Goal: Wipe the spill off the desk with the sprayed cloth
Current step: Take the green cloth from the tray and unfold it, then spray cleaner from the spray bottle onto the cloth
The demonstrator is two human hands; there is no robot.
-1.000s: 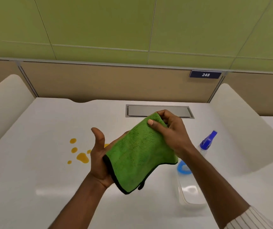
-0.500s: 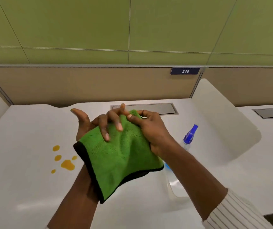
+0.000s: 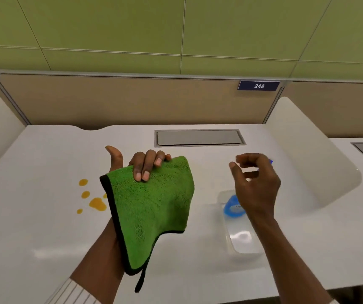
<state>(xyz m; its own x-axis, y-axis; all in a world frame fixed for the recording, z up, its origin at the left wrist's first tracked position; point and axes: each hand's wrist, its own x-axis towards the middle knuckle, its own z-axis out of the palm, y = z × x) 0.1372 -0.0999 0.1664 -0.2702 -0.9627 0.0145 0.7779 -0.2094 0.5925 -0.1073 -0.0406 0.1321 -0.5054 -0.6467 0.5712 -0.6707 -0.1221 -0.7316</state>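
A green cloth [image 3: 152, 207] with a black hem hangs over my left hand [image 3: 141, 164], whose fingers curl over its top edge above the white desk [image 3: 44, 238]. An orange spill [image 3: 96, 201] of several drops lies on the desk just left of the cloth. My right hand [image 3: 256, 183] hovers off to the right, empty, fingers loosely curled and apart. It is above a clear spray bottle [image 3: 239, 231] with a blue collar that stands on the desk; the hand hides most of the blue nozzle.
A grey cable hatch [image 3: 199, 138] is set into the desk at the back. White curved side dividers [image 3: 312, 163] stand at left and right. A tan back panel carries a number plate [image 3: 259, 86]. The desk's front edge runs at lower right.
My right hand has let go of the cloth and moved right, over the spray bottle. The cloth now hangs from my left hand alone.
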